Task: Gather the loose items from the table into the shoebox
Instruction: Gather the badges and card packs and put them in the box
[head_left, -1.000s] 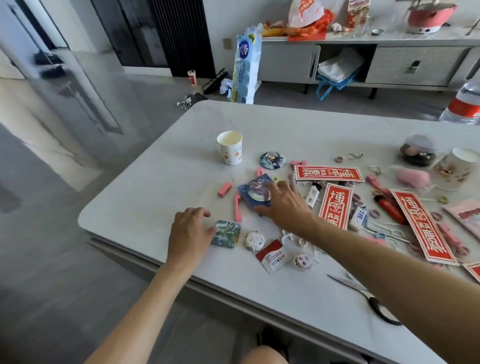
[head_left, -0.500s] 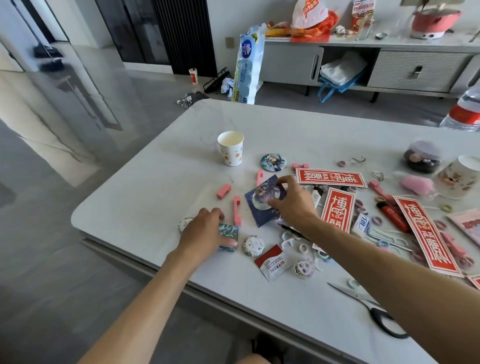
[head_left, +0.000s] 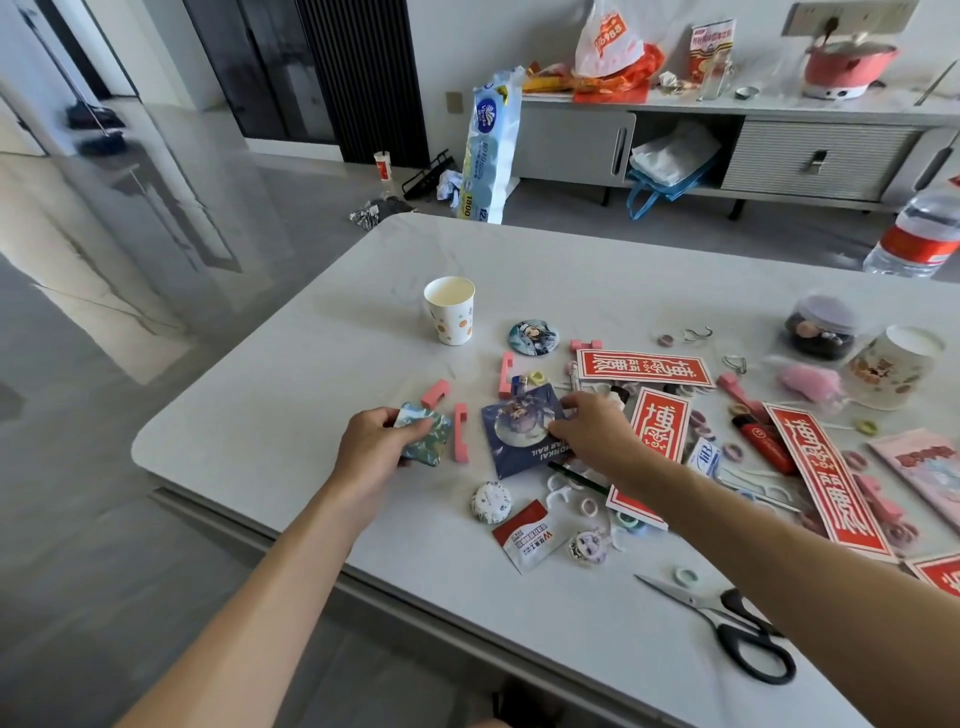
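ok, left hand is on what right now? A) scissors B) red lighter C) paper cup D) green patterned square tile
D: the left hand grips the green patterned square tile by its edge, while the paper cup, scissors and red lighter lie untouched.

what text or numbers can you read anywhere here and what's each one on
"1800": tissue pack on the floor.
"HONKAI ... RAIL", upside down, first part covered: dark blue card under the right hand.
"W": red and white sachet.
Large Chinese characters on the red banners: I can't transcribe them reliably.
Orange bag and snack box: print too blurred.
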